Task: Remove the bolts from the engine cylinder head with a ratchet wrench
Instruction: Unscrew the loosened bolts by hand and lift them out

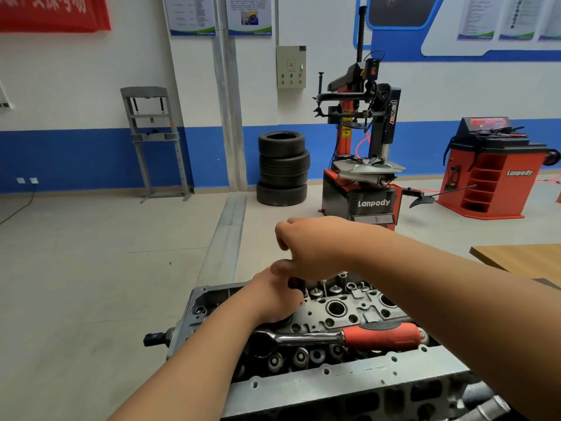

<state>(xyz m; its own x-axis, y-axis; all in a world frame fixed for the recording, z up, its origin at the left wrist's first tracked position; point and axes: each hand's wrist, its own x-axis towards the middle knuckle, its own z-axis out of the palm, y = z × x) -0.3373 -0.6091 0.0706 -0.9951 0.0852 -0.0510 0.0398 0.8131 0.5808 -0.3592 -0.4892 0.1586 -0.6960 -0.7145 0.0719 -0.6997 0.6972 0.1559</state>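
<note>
Left hand curls round a dark cylindrical piece, socket or bolt unclear, at the cylinder head's 11 o'clock edge. Right hand is above it, fingers bent; its hold is too blurred to tell. Ratchet wrench lies free at 6 o'clock. Loosened bolts are best drawn out straight.

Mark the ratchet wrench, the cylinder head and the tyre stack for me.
ratchet wrench (381,335), head view, on its red handle.
cylinder head (358,378), head view, on its near flat rim.
tyre stack (283,168), head view, on the middle tyres' tread.
</note>
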